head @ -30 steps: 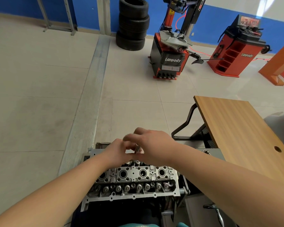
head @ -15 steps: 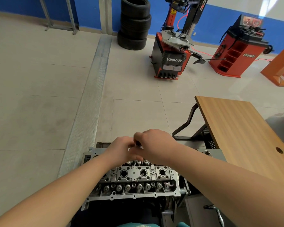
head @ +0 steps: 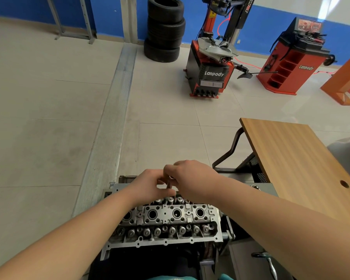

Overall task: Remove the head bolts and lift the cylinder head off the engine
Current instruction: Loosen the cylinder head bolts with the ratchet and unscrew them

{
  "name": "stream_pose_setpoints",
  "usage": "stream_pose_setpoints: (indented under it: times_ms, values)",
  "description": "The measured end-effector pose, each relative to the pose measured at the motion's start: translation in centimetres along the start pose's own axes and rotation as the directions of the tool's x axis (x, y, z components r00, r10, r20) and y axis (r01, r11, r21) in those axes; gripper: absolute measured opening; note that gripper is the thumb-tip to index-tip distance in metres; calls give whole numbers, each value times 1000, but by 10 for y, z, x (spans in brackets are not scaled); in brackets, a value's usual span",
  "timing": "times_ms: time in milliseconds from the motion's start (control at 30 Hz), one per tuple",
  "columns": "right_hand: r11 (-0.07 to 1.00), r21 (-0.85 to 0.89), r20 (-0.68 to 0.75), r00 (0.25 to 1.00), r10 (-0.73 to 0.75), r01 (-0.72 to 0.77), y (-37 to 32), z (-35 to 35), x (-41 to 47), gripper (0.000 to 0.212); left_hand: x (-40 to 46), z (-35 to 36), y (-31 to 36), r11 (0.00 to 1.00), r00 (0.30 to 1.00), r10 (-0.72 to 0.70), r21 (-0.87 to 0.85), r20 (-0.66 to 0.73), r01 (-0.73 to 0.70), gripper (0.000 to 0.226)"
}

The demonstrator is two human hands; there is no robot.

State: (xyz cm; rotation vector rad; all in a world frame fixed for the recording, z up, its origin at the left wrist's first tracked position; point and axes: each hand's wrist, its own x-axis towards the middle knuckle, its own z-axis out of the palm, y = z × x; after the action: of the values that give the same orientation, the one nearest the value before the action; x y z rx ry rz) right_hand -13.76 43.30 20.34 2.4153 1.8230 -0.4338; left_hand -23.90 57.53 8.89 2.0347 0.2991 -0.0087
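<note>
At the far edge of the cylinder head [head: 166,221], both hands meet over one point; the left hand [head: 150,186] and the right hand [head: 190,180] have their fingers curled together round a slim metal piece, judged to be a head bolt [head: 168,183], which stands roughly upright between them; its lower end is hidden behind the fingers, so whether it is clear of its hole cannot be told. The cylinder head sits seated on the engine, near centre of the scene, with valve springs and plug wells exposed; no lift has begun. Several bolt holes along the head appear vacant, suggesting bolt removal is well advanced, though the far row is partly masked by the hands and cannot be counted. Remaining work, as judged: withdraw this bolt, set it aside, confirm no others remain, then raise the head. A wooden table [head: 291,158] stands right of the engine; a tyre changer [head: 212,73] stands far behind.
</note>
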Motion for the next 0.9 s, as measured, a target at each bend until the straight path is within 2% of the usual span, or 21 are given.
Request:
stream_pose_setpoints:
  times_ms: [67, 167, 233, 300, 333, 400, 500, 600, 667, 733, 767, 867, 900]
  values:
    - [995, 50, 33, 995, -90, 88, 3, -4, -4, 37, -4, -1, 1, 1000, 999, -14, -3, 31, 14, 29]
    - [983, 118, -19, 990, -139, 140, 3, -7, -7, 31, -3, -2, 4, 999, 1000, -30, 38, -2, 30, 28]
    - [991, 121, -72, 996, -43, 52, -2, -7, -5, 26, -1, -1, 6, 998, 1000, -17, 63, -24, 19, 24]
    - [996, 35, -57, 994, 89, -88, -2, -6, 1, 32, 1, 3, 7, 1000, 999, -21, 13, -32, 22, 21]
    - [994, 4, -50, 993, 112, -111, -3, -6, 3, 30, 1, 4, 7, 1000, 999, -26, -11, -44, 26, 24]
    - [999, -11, -22, 998, 53, -53, -5, -6, 3, 17, 0, 2, 6, 999, 999, -30, -28, -40, 29, 23]
    - [995, 33, 29, 995, -97, 96, -1, -9, -2, 30, -4, -1, 4, 999, 999, -46, -12, 28, 47, 18]
    - [991, 69, -27, 993, -114, 116, 0, -12, -6, 21, -5, -2, 7, 999, 999, -37, 37, 8, 37, 27]
    - [998, 49, -55, 998, -26, 28, -3, -12, -4, 31, -3, 0, 9, 998, 999, -29, 59, -31, 31, 12]
    - [993, -3, -49, 992, 114, -114, -4, -9, 1, 37, -1, 2, 8, 999, 998, -33, 12, -47, 33, 16]
    - [991, -25, -48, 991, 127, -129, -4, -8, 3, 34, -1, 3, 8, 999, 998, -36, -15, -44, 35, 20]
    - [1000, -2, -7, 1000, 20, -20, -2, -6, 2, 13, -3, 3, 5, 1000, 1000, -9, -18, -3, 9, 24]
    - [999, 23, 5, 999, -38, 38, 0, -6, 0, 20, -5, 2, 4, 1000, 1000, -18, -18, 9, 18, 30]
